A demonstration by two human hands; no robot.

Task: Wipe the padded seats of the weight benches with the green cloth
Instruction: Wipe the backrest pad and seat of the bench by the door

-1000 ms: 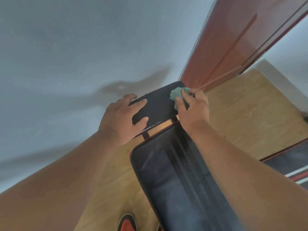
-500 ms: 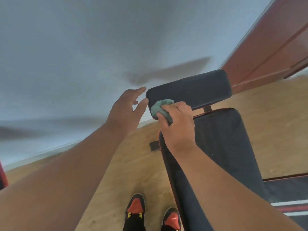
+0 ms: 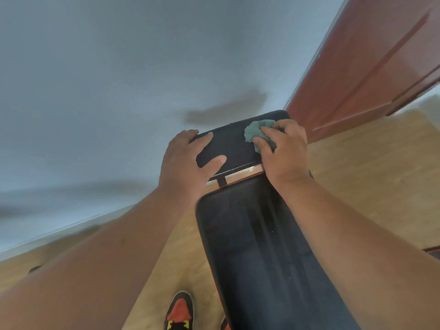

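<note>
A black weight bench stands in front of me, with a long padded seat (image 3: pixel 252 246) trimmed in red and a small black pad (image 3: pixel 231 146) at its far end. My right hand (image 3: pixel 283 151) grips the crumpled green cloth (image 3: pixel 256 133) and presses it onto the right end of the small pad. My left hand (image 3: pixel 188 160) lies over the left end of that pad, thumb and a finger flat on its top. Both forearms reach out along the bench.
The grey wall (image 3: pixel 119 91) rises just behind the bench, with a red-brown door (image 3: pixel 371 75) at the right. The floor (image 3: pixel 371 177) is light wood. My red and black shoes (image 3: pixel 179 313) stand left of the bench. A dark mat edge (image 3: pixel 432 252) shows at the right.
My right hand swept the cloth from the small pad's left end to its right end. My left hand, lifted off half a second ago, is back on the pad's left end.
</note>
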